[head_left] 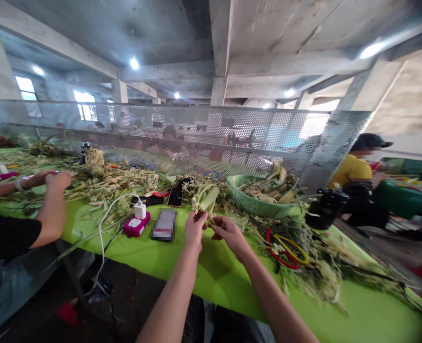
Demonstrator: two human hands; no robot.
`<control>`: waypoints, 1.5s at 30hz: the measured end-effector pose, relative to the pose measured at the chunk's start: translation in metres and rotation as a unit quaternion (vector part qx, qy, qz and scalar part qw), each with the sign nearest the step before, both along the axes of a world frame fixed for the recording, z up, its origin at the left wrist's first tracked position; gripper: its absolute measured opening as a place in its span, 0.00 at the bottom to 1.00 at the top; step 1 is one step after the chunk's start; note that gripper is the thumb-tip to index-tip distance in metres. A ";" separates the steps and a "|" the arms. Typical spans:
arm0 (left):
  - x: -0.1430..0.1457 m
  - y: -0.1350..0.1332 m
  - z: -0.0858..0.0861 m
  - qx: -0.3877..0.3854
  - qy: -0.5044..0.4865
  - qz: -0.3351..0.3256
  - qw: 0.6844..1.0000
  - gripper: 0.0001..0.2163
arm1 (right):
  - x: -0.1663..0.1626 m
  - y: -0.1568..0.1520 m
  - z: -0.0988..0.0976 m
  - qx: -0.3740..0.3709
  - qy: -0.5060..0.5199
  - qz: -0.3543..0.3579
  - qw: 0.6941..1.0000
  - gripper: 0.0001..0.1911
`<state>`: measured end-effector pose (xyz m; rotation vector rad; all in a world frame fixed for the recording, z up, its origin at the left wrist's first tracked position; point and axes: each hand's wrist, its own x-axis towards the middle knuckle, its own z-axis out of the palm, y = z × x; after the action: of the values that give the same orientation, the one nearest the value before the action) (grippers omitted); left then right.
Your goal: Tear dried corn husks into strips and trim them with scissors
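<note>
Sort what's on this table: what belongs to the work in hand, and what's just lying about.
Seems to belong:
- pale green leafy bundle, held in the left hand, right hand close to its base
- perhaps the green basket of dry leaves

Probably just lying about:
- black-edged phone
- magenta power cube with white charger

Pale green husk bundle (207,197) in left fingers (203,219), right fingers (218,224) near, above green table (218,281)

Workshop: bare concrete beams (221,47), perforated metal divider (182,136), green worktable (168,257), heaped plant scraps (121,180).
</note>
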<state>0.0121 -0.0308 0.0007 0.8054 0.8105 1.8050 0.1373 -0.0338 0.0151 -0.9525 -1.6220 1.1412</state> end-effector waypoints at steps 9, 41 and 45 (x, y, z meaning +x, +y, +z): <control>-0.001 0.008 -0.007 -0.015 -0.074 0.061 0.995 0.14 | 0.001 0.001 0.001 0.045 -0.106 -0.044 0.992 0.13; 0.001 0.004 -0.005 -0.013 -0.042 0.000 0.999 0.14 | 0.013 0.007 -0.003 0.137 -0.122 -0.144 0.972 0.13; 0.003 0.003 -0.004 -0.006 -0.061 -0.046 0.997 0.15 | 0.009 0.004 -0.003 0.087 -0.101 -0.094 0.987 0.19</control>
<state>0.0147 -0.0276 -0.0029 0.7067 0.6940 1.7472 0.1463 -0.0298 0.0125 -1.1082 -1.7199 0.7812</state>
